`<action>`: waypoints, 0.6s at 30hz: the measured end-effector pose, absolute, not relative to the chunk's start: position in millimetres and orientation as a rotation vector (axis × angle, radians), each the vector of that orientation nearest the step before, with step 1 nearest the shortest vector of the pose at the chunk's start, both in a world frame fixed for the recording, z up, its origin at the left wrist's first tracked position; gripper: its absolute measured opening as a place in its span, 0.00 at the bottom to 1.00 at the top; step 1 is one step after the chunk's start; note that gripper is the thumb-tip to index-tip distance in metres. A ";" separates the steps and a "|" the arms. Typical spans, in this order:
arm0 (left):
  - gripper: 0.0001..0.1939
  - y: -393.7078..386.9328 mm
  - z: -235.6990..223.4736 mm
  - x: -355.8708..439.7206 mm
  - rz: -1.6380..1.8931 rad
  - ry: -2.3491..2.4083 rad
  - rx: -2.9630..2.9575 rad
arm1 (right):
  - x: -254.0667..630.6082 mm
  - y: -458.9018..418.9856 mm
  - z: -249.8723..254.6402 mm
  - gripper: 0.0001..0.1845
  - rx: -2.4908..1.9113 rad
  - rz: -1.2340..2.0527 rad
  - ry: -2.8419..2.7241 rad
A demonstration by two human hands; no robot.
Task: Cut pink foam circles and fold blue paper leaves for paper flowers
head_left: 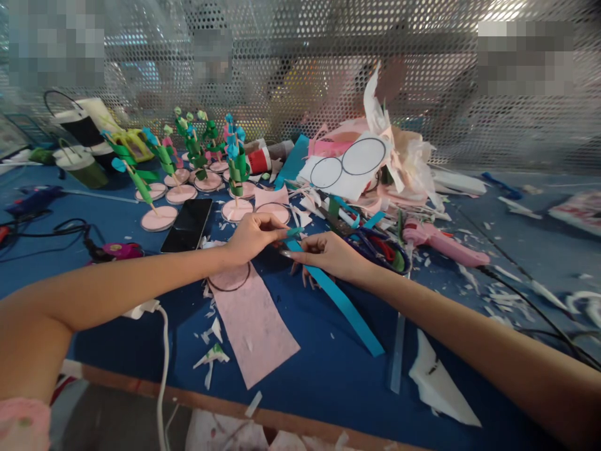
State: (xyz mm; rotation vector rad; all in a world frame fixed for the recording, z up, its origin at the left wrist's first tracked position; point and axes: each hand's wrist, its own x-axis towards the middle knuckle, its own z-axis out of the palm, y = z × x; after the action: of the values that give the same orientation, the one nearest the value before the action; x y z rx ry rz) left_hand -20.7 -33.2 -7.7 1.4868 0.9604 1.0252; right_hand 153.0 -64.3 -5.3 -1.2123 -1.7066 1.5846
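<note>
My left hand (256, 237) and my right hand (328, 255) meet over the blue table (310, 382), both pinching the upper end of a long blue paper strip (345, 305). The strip trails down to the right from my fingers and lies on the table. Just below my left hand lies a pink foam sheet (248, 316) with a circle drawn on its top part. Scissors with coloured handles (375, 245) lie right behind my right hand.
Several green-and-blue paper flowers on pink discs (197, 164) stand at the back left beside a black phone (188, 224). A pink glue gun (441, 243) lies at right, a scrap pile (366, 164) behind it. Cables, a clear ruler (397, 357) and white offcuts litter the table.
</note>
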 end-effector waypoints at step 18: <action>0.18 -35.5 -10.8 -25.7 1.069 0.969 1.938 | 153.3 -62.7 -2.3 0.25 -1.264 1.522 -1.503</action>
State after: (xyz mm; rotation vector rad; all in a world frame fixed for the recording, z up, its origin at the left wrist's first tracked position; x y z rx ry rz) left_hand -25.7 -35.5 -10.8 1.9381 0.9694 1.0686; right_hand 153.3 -62.7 -2.3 -1.2642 -1.5027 1.5224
